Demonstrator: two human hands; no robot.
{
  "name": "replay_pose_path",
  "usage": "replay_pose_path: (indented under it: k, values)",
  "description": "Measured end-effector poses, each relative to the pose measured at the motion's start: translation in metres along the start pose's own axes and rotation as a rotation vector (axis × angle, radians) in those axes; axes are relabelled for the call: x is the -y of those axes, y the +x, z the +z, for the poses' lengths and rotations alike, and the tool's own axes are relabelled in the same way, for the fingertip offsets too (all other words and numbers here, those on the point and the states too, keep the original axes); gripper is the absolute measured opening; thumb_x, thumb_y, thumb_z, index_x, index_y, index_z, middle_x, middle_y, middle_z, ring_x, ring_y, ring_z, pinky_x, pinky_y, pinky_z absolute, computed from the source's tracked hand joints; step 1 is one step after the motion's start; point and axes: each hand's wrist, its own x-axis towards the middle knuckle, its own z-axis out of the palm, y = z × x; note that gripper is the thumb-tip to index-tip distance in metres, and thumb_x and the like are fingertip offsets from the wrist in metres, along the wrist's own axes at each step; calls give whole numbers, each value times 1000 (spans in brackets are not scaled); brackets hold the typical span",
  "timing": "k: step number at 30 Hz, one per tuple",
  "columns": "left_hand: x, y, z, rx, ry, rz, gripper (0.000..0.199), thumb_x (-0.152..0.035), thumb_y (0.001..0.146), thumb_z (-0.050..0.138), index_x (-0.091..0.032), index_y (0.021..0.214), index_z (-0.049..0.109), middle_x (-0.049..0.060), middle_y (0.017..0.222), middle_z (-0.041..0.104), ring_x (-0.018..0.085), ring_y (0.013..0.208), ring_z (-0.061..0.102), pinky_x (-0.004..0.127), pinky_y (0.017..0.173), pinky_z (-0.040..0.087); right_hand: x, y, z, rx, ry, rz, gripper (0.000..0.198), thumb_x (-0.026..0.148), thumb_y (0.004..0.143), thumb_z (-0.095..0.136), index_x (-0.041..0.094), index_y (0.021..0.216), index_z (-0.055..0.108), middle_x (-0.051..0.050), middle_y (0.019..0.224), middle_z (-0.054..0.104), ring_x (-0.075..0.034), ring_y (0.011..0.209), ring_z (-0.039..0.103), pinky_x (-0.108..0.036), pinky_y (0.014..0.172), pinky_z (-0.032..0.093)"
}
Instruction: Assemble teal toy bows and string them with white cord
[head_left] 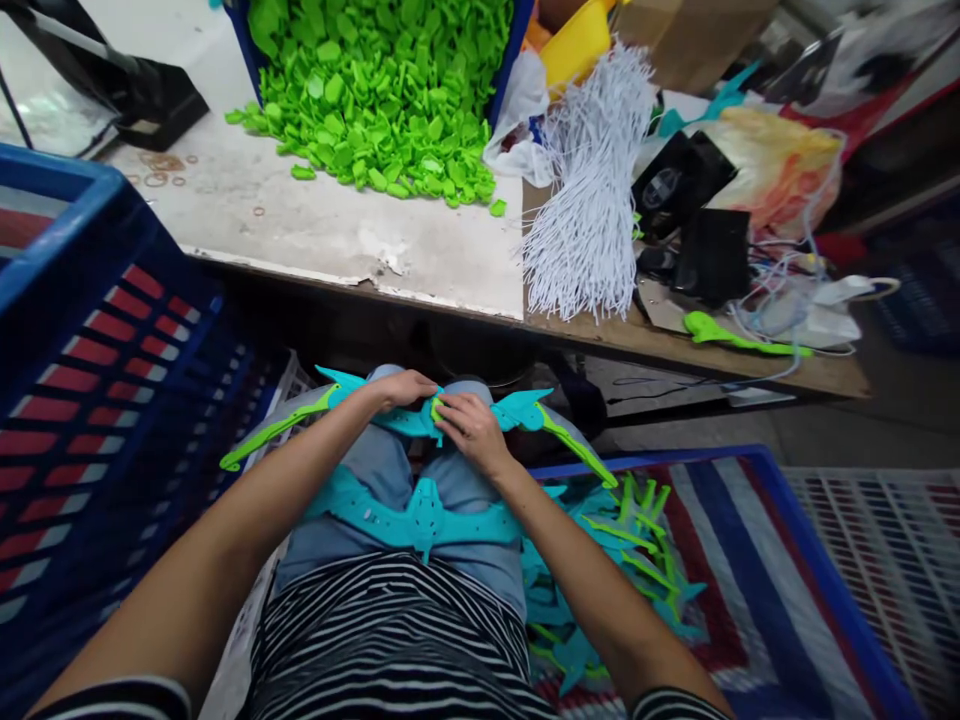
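A turquoise toy bow [409, 420] with green limbs lies across my knees. My left hand [405, 388] grips the bow just left of its centre, fingers closed along its far edge. Pinched in my right hand [472, 430] is a small green plastic piece [436, 408], which touches the middle of the bow. The fingers partly hide both the piece and the spot under it. Closer to my body, a second turquoise bow part [426, 515] rests on my thighs, with no green limbs visible on it.
A blue bin [244, 50] spills green pieces over the worktable [300, 235]. White cords [589, 190] hang near the table edge, beside black items and cables. A blue crate [112, 220] stands at left. At right, a striped-lined container [720, 520] holds several turquoise and green bows [577, 640].
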Motion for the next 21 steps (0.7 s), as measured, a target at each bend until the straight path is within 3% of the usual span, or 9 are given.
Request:
replay_pose_path:
  k: [3,6,9,12,16,18,21]
  values:
    - [-1,-1,-2,70,12,6,32,-42,66,72,-13,78,65,-5,58,51,9,56,42,20,55,34,5,-5,5,-20,34,113,24,36,88,55,21,100,69,-9,114,67,-24,105,59,-41,90,49]
    - [0,-1,-2,110,63,30,39,-45,57,77,-14,77,64,-5,61,53,9,59,44,20,55,35,7,-5,10,-24,119,331,20,37,83,62,24,97,67,-8,112,67,-24,105,61,-42,92,47]
    - [2,2,-1,49,114,29,34,-42,58,75,-13,74,64,-5,57,49,9,55,42,20,52,34,0,5,11,61,298,530,38,37,72,72,24,106,59,-5,103,68,-23,100,64,-38,87,50]
    - [5,5,0,5,149,5,26,-35,63,70,-13,76,64,-5,55,47,9,52,40,21,49,33,-9,19,9,204,418,624,58,33,63,77,24,114,51,-1,95,67,-19,91,66,-33,79,51]
    - [4,6,0,-42,218,42,23,-31,67,65,-12,81,65,-5,55,48,9,51,41,21,49,34,-7,26,7,277,305,640,65,32,60,79,25,118,51,1,92,67,-18,83,65,-30,73,50]
    - [2,3,1,-67,270,92,24,-30,70,63,-11,84,65,-3,59,52,11,55,46,22,52,38,0,26,3,294,192,580,66,34,61,78,24,121,52,-2,96,67,-20,87,64,-31,74,49]
    - [2,-6,10,-160,355,183,28,-25,73,61,-12,97,62,3,77,63,18,74,58,28,68,47,3,42,-15,245,-1,389,39,35,73,70,23,110,62,-6,95,69,-22,89,62,-33,77,47]
